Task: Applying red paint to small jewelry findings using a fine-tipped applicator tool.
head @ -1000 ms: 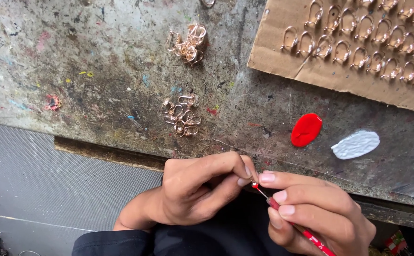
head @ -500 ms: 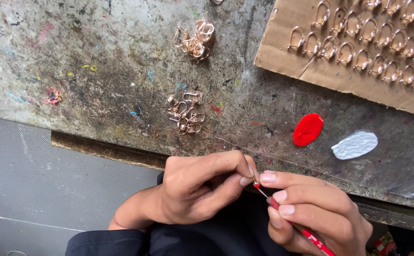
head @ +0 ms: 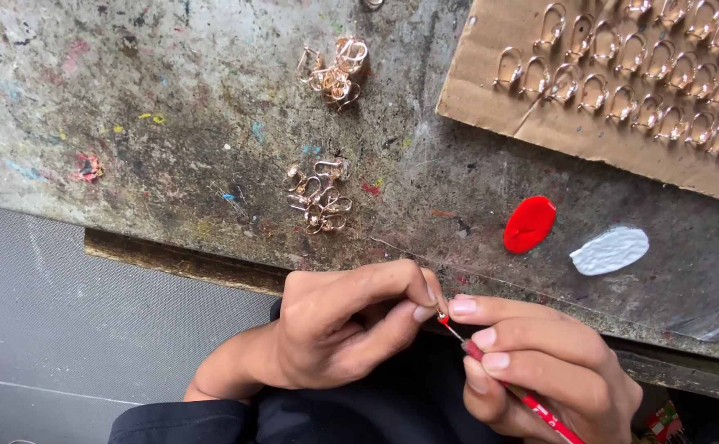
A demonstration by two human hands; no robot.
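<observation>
Seen from above, two bare hands meet at the near edge of a paint-stained worktop (head: 170, 99). The left hand (head: 335, 329) is closed, thumb and forefinger pinched together on a tiny gold earring hook (head: 441, 311), which is almost hidden between the fingertips. The right hand (head: 540, 370), at four o'clock from the left, is clamped around a thin red-handled brush (head: 524, 399), held like a pen. The red-tipped point of the brush touches the pinched hook, right where the two hands come together.

Compared with the frames from a second and half a second ago, the hands hold the same grips and the same contact; only the view has drifted slightly. This reads as a dab of paint in progress, not a pick-up or a set-down.

At twelve o'clock from the hands lies a small heap of loose gold hooks (head: 317, 196) on the worktop. Farther out, also at twelve o'clock, lies a second heap (head: 335, 72). At two o'clock sits a blob of red paint (head: 530, 224), and just beside it on the right a blob of white paint (head: 610, 250). Beyond them, at one to two o'clock, a sheet of brown cardboard (head: 491, 111) carries rows of hooks (head: 623, 82) standing in neat lines. A grey textured floor (head: 47, 312) shows at nine o'clock.
</observation>
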